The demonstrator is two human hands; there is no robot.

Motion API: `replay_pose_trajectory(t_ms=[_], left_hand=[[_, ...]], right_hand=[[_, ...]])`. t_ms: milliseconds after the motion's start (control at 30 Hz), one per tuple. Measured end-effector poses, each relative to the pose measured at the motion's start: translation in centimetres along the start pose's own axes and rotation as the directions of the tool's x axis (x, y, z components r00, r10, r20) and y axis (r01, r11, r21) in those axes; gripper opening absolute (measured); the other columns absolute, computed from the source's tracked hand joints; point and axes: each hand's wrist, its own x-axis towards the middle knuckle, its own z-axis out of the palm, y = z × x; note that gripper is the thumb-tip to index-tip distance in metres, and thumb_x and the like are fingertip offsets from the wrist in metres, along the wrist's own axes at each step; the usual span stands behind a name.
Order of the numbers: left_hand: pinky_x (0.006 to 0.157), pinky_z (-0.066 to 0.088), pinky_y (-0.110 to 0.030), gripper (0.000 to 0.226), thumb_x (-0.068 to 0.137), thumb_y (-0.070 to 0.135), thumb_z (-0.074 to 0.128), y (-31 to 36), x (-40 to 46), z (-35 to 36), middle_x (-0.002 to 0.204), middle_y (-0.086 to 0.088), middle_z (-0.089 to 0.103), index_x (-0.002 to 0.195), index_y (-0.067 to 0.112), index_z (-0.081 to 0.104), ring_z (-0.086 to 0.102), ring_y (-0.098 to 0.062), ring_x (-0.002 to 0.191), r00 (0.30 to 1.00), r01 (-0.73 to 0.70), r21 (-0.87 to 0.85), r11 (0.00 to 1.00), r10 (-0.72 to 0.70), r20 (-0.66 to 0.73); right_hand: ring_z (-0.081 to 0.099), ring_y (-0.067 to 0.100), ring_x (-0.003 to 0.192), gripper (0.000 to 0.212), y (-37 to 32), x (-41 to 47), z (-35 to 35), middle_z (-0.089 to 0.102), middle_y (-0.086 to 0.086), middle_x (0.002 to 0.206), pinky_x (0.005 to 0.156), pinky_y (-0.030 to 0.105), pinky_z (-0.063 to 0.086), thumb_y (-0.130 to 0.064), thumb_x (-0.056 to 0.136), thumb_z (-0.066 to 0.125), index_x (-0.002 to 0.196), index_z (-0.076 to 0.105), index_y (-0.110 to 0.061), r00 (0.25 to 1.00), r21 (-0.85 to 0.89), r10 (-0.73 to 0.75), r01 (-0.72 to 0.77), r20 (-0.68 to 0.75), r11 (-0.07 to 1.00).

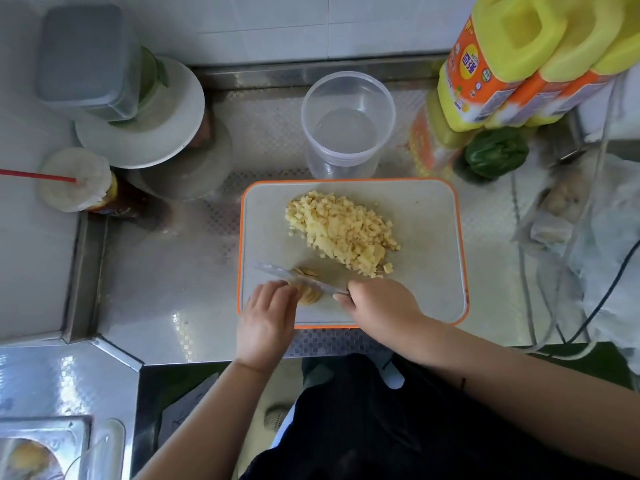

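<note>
Where the right hand (pixel 377 303) closes its grip round the handle of the long steel kitchen knife (pixel 294 276), the handle itself is hidden, and the blade slants leftward across the pale yellow, partly sliced chunk of vegetable (pixel 310 295). The left hand (pixel 268 317) pins that chunk down with curled fingertips near the front left corner of the grey cutting board with an orange rim (pixel 433 244). Those fingertips sit right against the blade's flank, so the likeliest mishap is a nicked finger: the chunk is small and rounded and could roll or slip under pressure. A hard stroke might also flick pieces off the board's left edge onto the steel tabletop (pixel 166 271). Toward the board's middle lies the heap of small yellow dice (pixel 343 233), near the knife but apart from it. Just beyond the board's back edge stands a round clear plastic tub (pixel 348 123), which looks empty. By the tabletop's left edge a sealed plastic cup with a red straw (pixel 74 180) holds a dark drink. At the back right corner, tall yellow jugs with orange labels (pixel 519 57) look full of yellow liquid.
</note>
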Motion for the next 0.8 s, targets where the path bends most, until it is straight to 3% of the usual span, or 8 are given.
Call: replay_pose_trajectory(t_ms=[200,333,500,633,800], left_hand=[[0.065,0.054,-0.041,0.022,0.095,0.021,0.055,-0.8,-0.4,1.9,0.097,-0.006,0.067,0.094,0.008,0.072,0.061,-0.031,0.082,0.995,0.066,0.039,0.997,-0.069,0.066],[0.062,0.054,-0.038,0.010,0.087,0.010,0.065,-1.4,-0.7,2.2,0.098,-0.006,0.068,0.092,0.008,0.073,0.063,-0.031,0.079,0.995,0.079,0.028,0.996,-0.081,0.061],[0.057,0.052,-0.035,0.016,0.077,-0.003,0.071,-1.2,-0.7,2.5,0.096,-0.004,0.065,0.088,0.008,0.072,0.060,-0.031,0.073,0.996,0.083,0.012,0.996,-0.083,0.007],[0.067,0.043,-0.028,0.011,0.084,0.003,0.065,-1.4,-0.9,3.0,0.098,0.000,0.063,0.087,0.009,0.074,0.055,-0.025,0.078,0.995,0.078,-0.021,0.997,-0.079,-0.052],[0.068,0.040,-0.024,0.016,0.089,0.009,0.058,-1.1,-1.1,3.2,0.092,-0.005,0.067,0.084,0.007,0.073,0.049,-0.020,0.081,0.992,0.103,-0.012,0.995,-0.104,-0.076]], right_hand=[[0.035,0.013,0.046,0.036,-0.7,0.1,-0.3,0.040,-0.004,0.058,0.041,0.028,0.022,-0.040,0.102,0.035,0.075,0.041,-0.017,1.000,-0.066,-0.005,0.007,0.022,0.998],[0.035,0.013,0.046,0.036,-0.8,0.3,-0.3,0.040,-0.003,0.058,0.042,0.027,0.024,-0.038,0.103,0.033,0.076,0.040,-0.016,0.998,-0.079,-0.010,0.015,0.068,0.997],[0.037,0.014,0.048,0.029,-1.1,0.8,-0.6,0.042,-0.003,0.061,0.043,0.027,0.026,-0.031,0.104,0.036,0.080,0.043,-0.014,0.992,-0.077,-0.006,0.016,0.123,0.997],[0.038,0.014,0.048,0.018,-2.2,2.5,-0.6,0.044,-0.002,0.061,0.041,0.024,0.025,-0.007,0.095,0.053,0.078,0.053,-0.012,0.980,-0.173,0.067,-0.035,0.186,0.984],[0.038,0.014,0.050,0.012,-2.4,3.1,0.2,0.043,-0.001,0.062,0.042,0.025,0.023,-0.006,0.096,0.050,0.087,0.057,-0.009,0.975,-0.152,0.068,-0.035,0.214,0.988]])
